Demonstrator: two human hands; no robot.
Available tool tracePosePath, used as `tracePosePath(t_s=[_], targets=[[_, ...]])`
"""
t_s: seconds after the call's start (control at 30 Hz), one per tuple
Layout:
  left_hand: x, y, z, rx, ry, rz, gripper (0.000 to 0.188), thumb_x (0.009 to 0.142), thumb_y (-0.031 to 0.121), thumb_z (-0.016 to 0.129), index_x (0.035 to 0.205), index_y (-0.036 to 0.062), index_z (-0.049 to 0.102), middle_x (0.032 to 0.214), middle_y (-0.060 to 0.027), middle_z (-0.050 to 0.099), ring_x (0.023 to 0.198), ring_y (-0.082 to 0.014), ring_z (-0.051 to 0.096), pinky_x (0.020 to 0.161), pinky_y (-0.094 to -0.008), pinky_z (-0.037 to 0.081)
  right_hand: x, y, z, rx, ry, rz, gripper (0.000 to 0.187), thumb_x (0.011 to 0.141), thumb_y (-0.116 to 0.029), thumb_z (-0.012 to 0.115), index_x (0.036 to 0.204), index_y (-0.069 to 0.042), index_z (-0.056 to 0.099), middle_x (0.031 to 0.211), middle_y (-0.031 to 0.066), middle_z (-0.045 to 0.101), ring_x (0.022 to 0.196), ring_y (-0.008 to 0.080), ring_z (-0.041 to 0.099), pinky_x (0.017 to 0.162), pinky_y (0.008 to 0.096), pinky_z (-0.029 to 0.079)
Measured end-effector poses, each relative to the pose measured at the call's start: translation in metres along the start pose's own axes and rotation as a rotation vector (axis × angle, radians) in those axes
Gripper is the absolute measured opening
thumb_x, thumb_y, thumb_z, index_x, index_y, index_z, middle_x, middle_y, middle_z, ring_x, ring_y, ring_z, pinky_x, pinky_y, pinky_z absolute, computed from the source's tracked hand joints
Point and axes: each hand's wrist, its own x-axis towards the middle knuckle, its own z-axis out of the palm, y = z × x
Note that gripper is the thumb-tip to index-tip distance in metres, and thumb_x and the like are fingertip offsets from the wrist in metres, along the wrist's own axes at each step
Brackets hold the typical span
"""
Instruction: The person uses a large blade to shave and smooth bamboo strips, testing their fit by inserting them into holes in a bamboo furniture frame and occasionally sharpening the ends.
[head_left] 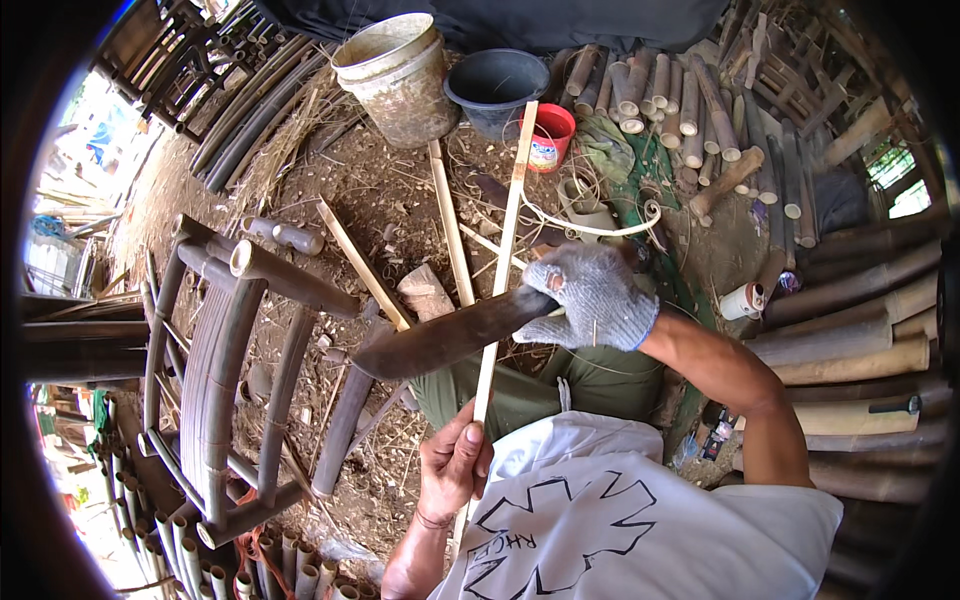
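Left hand (453, 464) has its fingers pinched on 1 bamboo strip (514, 200), slanting over the lap (622, 376); gloved right hand (598, 300) is wrapped round a big knife (435, 337). Strip's probably light, springy, maybe splintery; grab it low.

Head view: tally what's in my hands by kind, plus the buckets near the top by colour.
Machete, in the right hand: 1
Pale bamboo strip, in the left hand: 1
Dirty white bucket: 1
Black bucket: 1
Red bucket: 1
Total: 5

Matt metal blade (435, 338), wooden strip (512, 220)
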Motion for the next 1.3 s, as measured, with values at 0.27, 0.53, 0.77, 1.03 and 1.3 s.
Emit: tracePosePath(t_s=[0.27,0.53,0.77,1.03,1.3], targets=[[-0.012,-0.012,-0.004,0.007,-0.043,-0.026,0.048,0.105,0.030,0.051,0.144,0.0026,0.050,0.061,0.0013,0.051,0.042,-0.0037,0.043,0.039,-0.0190,0.037,-0.001,0.042,-0.007,0.026,-0.056,0.392,0.041,0.087,-0.048,0.068,0.092,-0.008,0.062,0.078,0.0159,0.066,0.068,0.0359,0.066,0.063,0.0446,0.051],[-0.039,-0.023,-0.023,0.085,-0.151,0.122,0.045,0.106,0.028,0.051,0.139,-0.0024,0.054,0.058,0.0013,0.052,0.039,-0.0045,0.043,0.036,-0.0204,0.035,0.008,0.130,-0.029,0.034,0.147,0.681,0.051,0.093,-0.054,0.060,0.085,-0.004,0.065,0.063,0.0119,0.061,0.060,0.0294,0.063,0.059,0.0403,0.049],[0.042,0.014,-0.081,0.552,0.468,0.557,0.029,0.106,0.024,0.047,0.109,-0.0011,0.062,0.089,-0.0055,0.061,0.078,-0.0108,0.059,0.065,-0.0247,0.048,0.007,0.051,-0.008,1.016,0.051,1.121,0.039,0.091,-0.045,0.069,0.082,-0.007,0.062,0.058,-0.0025,0.050,0.041,0.0092,0.046,0.041,0.0258,0.040],[0.130,0.001,-0.048,0.299,-0.061,0.577,0.028,0.100,0.004,0.058,0.126,0.0027,0.066,0.116,-0.0060,0.063,0.102,-0.0131,0.058,0.091,-0.0280,0.048,0.023,-0.051,0.078,1.726,0.081,1.327,0.032,0.089,-0.039,0.075,0.080,-0.011,0.061,0.050,-0.0046,0.048,0.037,0.0090,0.045,0.036,0.0258,0.037],[0.044,-0.013,-0.022,-0.466,-0.343,-0.224,0.046,0.105,0.024,0.052,0.142,-0.0022,0.047,0.092,-0.0104,0.067,0.063,-0.0142,0.064,0.051,-0.0222,0.050,0.030,0.033,0.042,1.254,0.211,1.169,0.027,0.093,-0.035,0.070,0.089,-0.009,0.065,0.065,-0.0006,0.056,0.047,0.0099,0.052,0.043,0.0293,0.046]])
